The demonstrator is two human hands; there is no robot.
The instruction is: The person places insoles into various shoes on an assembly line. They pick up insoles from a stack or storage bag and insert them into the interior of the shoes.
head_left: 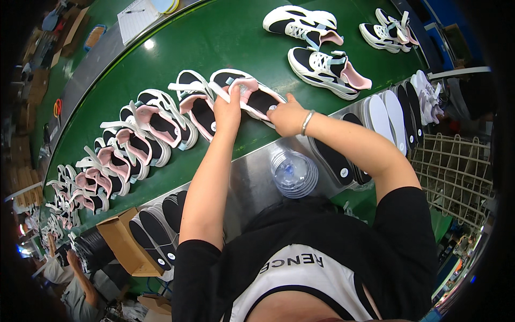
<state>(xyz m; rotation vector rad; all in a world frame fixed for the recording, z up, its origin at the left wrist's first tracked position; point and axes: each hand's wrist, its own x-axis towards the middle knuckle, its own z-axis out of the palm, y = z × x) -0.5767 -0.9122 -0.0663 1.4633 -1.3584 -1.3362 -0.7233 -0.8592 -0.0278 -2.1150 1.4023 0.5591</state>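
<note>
A black, white and pink sneaker (pixel 260 101) rests on the green table between my hands, its opening facing up. My left hand (pixel 227 111) is closed on the shoe's tongue and collar edge. At its heel, my right hand (pixel 290 116) grips the rim, with fingers at the dark insole inside; a metal bangle circles that wrist. Close beside my left hand stands a matching sneaker (pixel 201 114), a dark insole showing in it. My right fingertips partly hide the heel of the held shoe.
A curved row of similar sneakers (pixel 155 121) runs left along the green table (pixel 214 37). Two sneakers (pixel 324 70) lie ahead to the right, another pair (pixel 389 35) beyond. Stacked insoles (pixel 381 121), nested clear plastic cups (pixel 294 173) and a cardboard box (pixel 124 241) sit nearer me; a wire basket (pixel 450 172) is right.
</note>
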